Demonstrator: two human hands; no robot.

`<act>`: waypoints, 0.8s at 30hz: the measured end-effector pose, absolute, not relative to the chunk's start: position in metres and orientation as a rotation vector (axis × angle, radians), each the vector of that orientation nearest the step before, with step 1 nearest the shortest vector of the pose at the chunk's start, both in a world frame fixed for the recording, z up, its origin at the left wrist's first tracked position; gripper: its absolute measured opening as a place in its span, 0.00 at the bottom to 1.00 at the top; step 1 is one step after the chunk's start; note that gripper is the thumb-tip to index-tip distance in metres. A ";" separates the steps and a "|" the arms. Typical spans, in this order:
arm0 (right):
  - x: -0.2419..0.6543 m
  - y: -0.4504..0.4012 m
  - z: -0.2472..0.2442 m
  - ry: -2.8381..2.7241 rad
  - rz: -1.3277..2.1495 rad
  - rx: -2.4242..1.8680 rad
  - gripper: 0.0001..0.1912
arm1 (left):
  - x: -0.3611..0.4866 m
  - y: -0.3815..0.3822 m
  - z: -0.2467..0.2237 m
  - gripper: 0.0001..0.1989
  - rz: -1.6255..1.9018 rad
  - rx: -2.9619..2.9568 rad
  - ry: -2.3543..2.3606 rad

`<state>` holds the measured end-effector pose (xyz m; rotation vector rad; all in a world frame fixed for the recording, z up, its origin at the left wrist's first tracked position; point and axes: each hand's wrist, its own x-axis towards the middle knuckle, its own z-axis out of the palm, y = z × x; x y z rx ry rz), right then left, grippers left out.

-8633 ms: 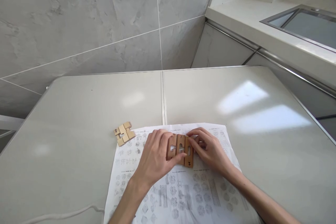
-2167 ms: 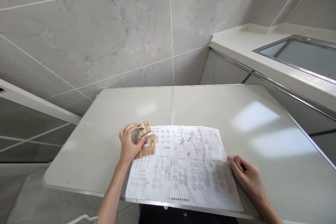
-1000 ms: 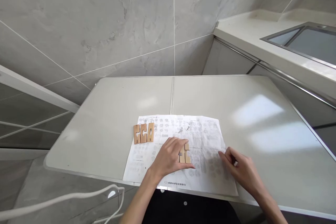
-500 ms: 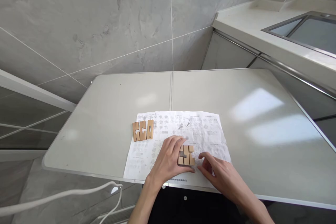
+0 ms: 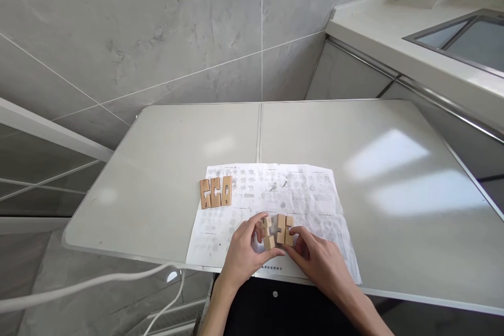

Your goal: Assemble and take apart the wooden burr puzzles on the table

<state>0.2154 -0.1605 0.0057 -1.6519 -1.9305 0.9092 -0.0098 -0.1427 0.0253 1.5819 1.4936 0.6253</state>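
Between thumb and fingers of my left hand (image 5: 244, 247) is a notched wooden puzzle piece (image 5: 268, 241), tipped so that its side shows. My right hand (image 5: 313, 249) pinches the right one of two notched wooden blocks (image 5: 285, 230) that sit side by side, a small gap away from the left piece. Under both hands lies a creased printed sheet (image 5: 315, 205) with small diagrams. At its upper left edge rest three flat wooden pieces (image 5: 216, 192) in a row, two with side notches and one with an oval slot; dark numbers mark some of them.
The sheet lies near the front edge of a pale folding table (image 5: 157, 168) with a seam down its middle. A grey tiled wall (image 5: 137, 26) stands behind. To the right is a counter (image 5: 378, 26) with a sink; a white cable (image 5: 118, 276) hangs at lower left.
My right hand has moved left and taken hold of the right block. The left piece has separated from the other two and tilted in my left hand. The view has shifted slightly.
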 end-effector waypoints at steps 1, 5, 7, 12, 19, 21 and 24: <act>0.216 -0.160 0.007 -1.914 0.926 -1.650 0.13 | -0.009 -0.143 0.023 0.42 0.648 1.564 1.494; 0.222 -0.159 0.021 -1.739 1.083 -1.649 0.15 | -0.010 -0.143 0.016 0.42 0.739 1.491 1.472; 0.225 -0.158 0.029 -1.564 1.268 -1.603 0.17 | -0.011 -0.142 0.016 0.43 0.743 1.474 1.457; 0.232 -0.155 0.039 -1.098 1.736 -1.367 0.25 | -0.012 -0.141 0.017 0.43 0.720 1.457 1.445; 0.226 -0.159 0.040 -1.386 1.251 -1.375 0.14 | -0.011 -0.142 0.017 0.42 0.698 1.432 1.435; 0.222 -0.159 0.043 -1.518 1.056 -1.331 0.12 | -0.011 -0.142 0.016 0.42 0.687 1.422 1.439; 0.217 -0.158 0.047 -1.612 0.903 -1.294 0.15 | -0.011 -0.142 0.016 0.42 0.676 1.426 1.444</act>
